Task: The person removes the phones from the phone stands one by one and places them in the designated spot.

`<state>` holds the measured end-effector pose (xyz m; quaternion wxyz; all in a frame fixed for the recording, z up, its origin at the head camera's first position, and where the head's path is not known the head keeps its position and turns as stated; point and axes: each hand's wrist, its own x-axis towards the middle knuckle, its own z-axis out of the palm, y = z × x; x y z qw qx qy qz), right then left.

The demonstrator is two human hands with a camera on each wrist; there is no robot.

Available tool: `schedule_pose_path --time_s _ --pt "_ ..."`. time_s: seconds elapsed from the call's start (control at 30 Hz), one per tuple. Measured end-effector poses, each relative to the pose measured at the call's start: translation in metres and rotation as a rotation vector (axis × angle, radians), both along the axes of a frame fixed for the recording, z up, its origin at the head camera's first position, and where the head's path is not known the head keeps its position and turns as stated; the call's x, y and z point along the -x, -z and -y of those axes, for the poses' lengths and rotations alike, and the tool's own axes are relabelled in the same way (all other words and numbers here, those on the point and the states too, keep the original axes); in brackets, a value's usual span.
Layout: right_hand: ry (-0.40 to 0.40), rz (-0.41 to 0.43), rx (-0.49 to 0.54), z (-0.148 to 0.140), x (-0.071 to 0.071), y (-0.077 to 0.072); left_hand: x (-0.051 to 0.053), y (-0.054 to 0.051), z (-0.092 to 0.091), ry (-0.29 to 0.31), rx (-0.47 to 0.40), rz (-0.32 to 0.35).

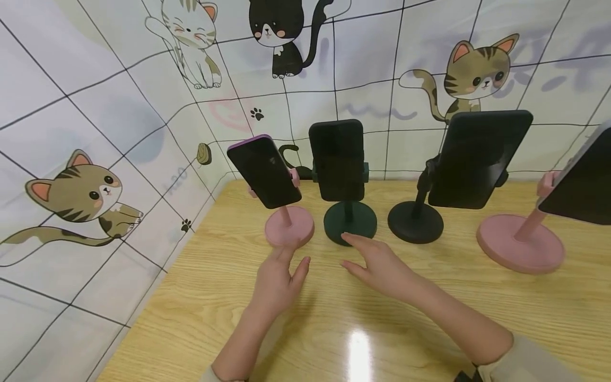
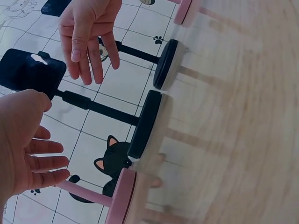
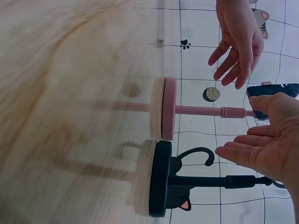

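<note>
My left hand [image 1: 277, 281] hovers with loosely extended fingers in front of a pink phone stand [image 1: 298, 233], which carries a purple-edged phone [image 1: 264, 172]. My right hand [image 1: 382, 265] is over the front of a dark green stand [image 1: 360, 215] that bears a black phone [image 1: 337, 159]. In the left wrist view, my left palm [image 2: 21, 144] faces the stands and grips nothing. The right wrist view shows my right hand [image 3: 275, 144] with fingers stretched out and nothing held; whether it touches a stand is unclear.
A black stand [image 1: 415, 225] with a large dark tablet [image 1: 479, 159] stands right of the green one. Farther right is another pink stand [image 1: 506, 244] with a device [image 1: 584, 183] cut off by the frame. A cat-print wall covering [image 1: 367, 106] backs the wooden table [image 1: 191, 318].
</note>
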<state>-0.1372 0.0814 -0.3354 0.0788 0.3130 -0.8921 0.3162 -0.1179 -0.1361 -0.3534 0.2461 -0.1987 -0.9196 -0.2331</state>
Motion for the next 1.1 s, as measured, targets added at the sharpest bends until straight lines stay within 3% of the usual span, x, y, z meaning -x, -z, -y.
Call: schedule_pose_path --time_s 0.27,0.6,0.73,0.9,1.1 --pt "-0.014 0.055 0.065 0.021 0.009 -0.004 0.003 -0.003 0.012 -0.018 -0.058 0.0" --pt "-0.033 0.135 0.105 0.043 0.019 -0.017 0.012 -0.014 0.02 -0.041 -0.148 -0.072" --pt "-0.047 0.155 0.179 0.05 0.023 -0.021 0.018 -0.018 0.022 -0.047 -0.205 -0.136" --pt "-0.039 0.142 0.314 0.059 0.031 -0.023 0.026 -0.025 0.021 -0.104 -0.325 -0.186" --pt "0.008 0.123 0.367 0.07 0.035 -0.029 0.032 -0.032 0.018 -0.175 -0.417 -0.203"
